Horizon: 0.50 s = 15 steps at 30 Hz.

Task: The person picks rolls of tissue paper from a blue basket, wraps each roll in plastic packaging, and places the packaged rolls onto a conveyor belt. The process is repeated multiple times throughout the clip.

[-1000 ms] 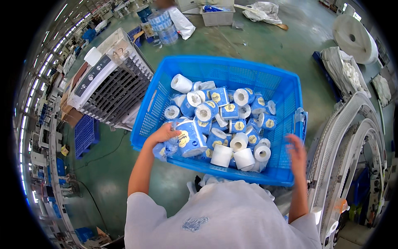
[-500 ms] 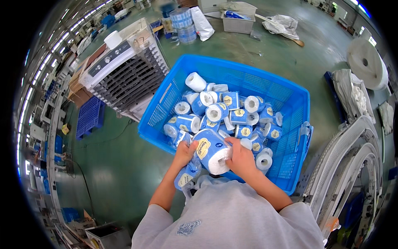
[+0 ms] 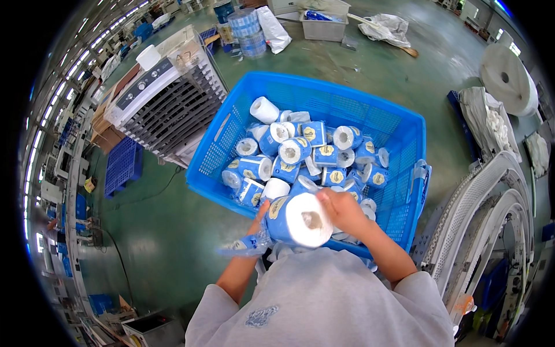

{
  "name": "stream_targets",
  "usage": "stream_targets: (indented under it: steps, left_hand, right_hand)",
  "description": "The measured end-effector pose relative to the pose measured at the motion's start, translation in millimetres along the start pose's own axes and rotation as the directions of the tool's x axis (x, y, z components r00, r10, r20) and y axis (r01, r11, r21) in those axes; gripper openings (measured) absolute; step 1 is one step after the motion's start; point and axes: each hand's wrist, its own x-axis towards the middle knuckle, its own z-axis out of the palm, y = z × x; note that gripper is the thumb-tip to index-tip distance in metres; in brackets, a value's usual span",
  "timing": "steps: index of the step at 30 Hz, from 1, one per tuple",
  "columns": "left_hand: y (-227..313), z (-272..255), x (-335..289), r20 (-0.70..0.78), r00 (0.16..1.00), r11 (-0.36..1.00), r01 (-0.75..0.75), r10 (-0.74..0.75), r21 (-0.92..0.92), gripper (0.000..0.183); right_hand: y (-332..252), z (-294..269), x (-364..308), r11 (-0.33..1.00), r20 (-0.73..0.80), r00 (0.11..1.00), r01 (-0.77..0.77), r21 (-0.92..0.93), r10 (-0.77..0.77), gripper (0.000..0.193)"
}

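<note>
While the right hand [image 3: 342, 209] pinches a roll [image 3: 299, 221] (left fingers [image 3: 263, 209] unclear), glossy green floor [image 3: 399, 75] spreads beyond the basket [image 3: 335, 101]

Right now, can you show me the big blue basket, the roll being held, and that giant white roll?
blue basket [image 3: 341, 99]: head view, its far inner wall.
held roll [image 3: 298, 222]: head view, its white end.
giant white roll [image 3: 511, 87]: head view, its flat face.

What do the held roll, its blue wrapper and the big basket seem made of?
Roll: likely tissue paper, matte white, with a hollow middle at its visible end. Wrapper: probably thin, shiny plastic film, crinkled and translucent at its left end. Basket: apparently rigid moulded plastic, smooth blue, with perforated walls.
</note>
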Motion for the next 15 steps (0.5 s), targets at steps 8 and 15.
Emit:
stream_targets:
  steps: [8,15]
  left_hand:
    - [-21.0,8.0,-5.2,-0.189,0.969,0.961,0.199,-0.162,0.192,0.043]
    - [-48.1,11.8,12.8,-0.139,0.985,0.986,0.118,-0.101,0.120,0.041]
  right_hand:
    - [7.4,12.2,-5.5,0.997,-0.311,0.947,-0.078,0.023,0.081,0.022]
    - [71.7,46.4,-13.3,0.874,-0.016,0.906,-0.414,-0.255,0.424,0.027]
